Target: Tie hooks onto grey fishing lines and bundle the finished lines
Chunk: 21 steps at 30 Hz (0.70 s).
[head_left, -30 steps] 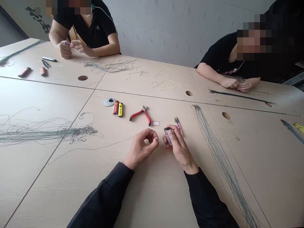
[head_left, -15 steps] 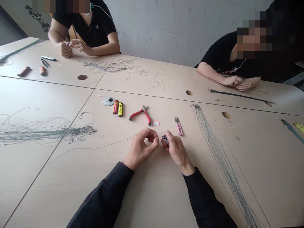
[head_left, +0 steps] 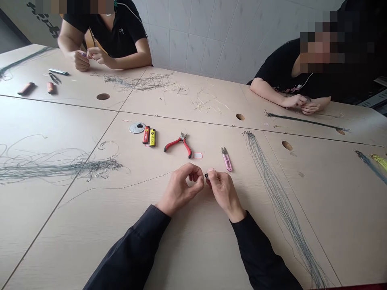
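Long surface [head_left: 48, 237] of pale wood-grain laminate, made of joined panels with dark seams and round grommet holes [head_left: 102, 96]. White tiled wall [head_left: 193, 36] behind the far side.

Right hand [head_left: 224, 191]: fingertips pinched shut on a small black object [head_left: 206, 175], only its end visible. Left hand [head_left: 179, 190]: curled, thumb and index nearly meeting, just beside the right hand; cannot tell whether it holds anything.

Nearest on the surface: pink thread snips [head_left: 226, 160], small red-outlined label [head_left: 197, 155], red-handled pliers [head_left: 178, 145]. Farther off, red lighter [head_left: 146, 135] and yellow lighter [head_left: 152, 137] lie side by side, near a round metal disc [head_left: 137, 127]. Long bundle of grey-green line [head_left: 281, 205] to the right; tangled mass of similar line [head_left: 54, 169] to the left. Two seated co-workers [head_left: 102, 28] [head_left: 290, 76] in black tops work at the far edges, hands raised together.
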Available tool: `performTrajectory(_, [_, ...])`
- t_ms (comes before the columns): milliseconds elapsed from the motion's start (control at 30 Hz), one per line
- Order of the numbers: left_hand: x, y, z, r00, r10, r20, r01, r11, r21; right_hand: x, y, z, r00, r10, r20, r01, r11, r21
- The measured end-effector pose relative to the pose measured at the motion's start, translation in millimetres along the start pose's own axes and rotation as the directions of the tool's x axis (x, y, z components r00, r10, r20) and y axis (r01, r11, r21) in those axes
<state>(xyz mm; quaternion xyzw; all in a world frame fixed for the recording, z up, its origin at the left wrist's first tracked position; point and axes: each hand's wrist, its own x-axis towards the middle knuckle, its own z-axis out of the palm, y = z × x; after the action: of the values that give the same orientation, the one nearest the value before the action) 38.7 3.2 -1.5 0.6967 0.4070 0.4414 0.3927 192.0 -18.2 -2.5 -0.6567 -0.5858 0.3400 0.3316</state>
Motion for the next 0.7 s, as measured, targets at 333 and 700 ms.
performTrajectory(333, [-0.4, 1.3, -1.0, 0.999, 0.022, 0.033, -0.023, 0.999, 0.044, -1.0, -0.9, 0.1, 1.0, -0.01, 0.005, 0.01, 0.999, -0.03])
performTrajectory(700, [0.0, 1.3, -2.9, 0.999, 0.008, 0.042, -0.009, 1.0, 0.03, -0.5, -1.2, -6.7, 0.999, -0.027, -0.043, 0.03, 0.998, 0.06])
